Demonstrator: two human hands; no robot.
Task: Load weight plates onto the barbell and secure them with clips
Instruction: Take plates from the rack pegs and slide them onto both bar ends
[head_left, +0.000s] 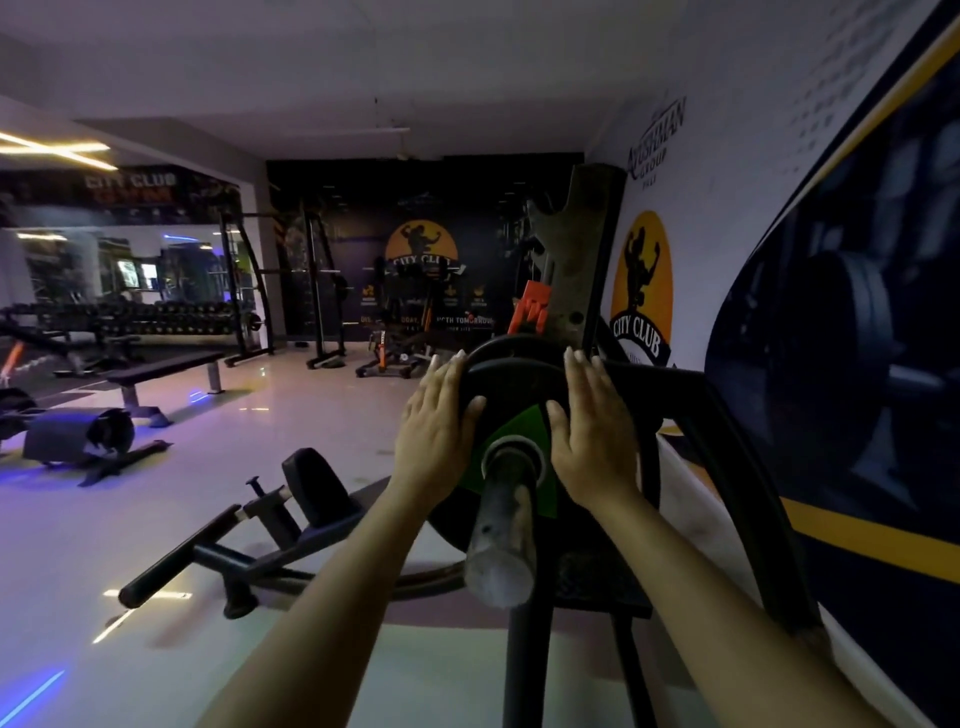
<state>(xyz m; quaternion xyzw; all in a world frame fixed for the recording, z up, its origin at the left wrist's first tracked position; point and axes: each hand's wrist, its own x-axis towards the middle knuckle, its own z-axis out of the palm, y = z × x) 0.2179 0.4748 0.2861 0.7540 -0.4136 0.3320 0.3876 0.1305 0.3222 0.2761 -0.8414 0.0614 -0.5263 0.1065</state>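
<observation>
A black weight plate (511, 387) with green wedges sits on the grey barbell sleeve (503, 540), whose end points toward me. My left hand (439, 423) lies flat against the plate's left face, fingers spread, thumb on the plate. On the right of the sleeve, my right hand (589, 423) presses flat on the plate, fingers extended upward. Both palms rest on the plate without curling around it. An orange clip (530, 314) hangs on the rack upright beyond the plate.
The rack upright (584, 260) and its black frame (727, 467) stand close against the printed wall (779, 156) on the right. A low black machine (270, 525) lies on the floor to the left. A flat bench (166, 369) and dumbbell racks (130, 314) sit farther back.
</observation>
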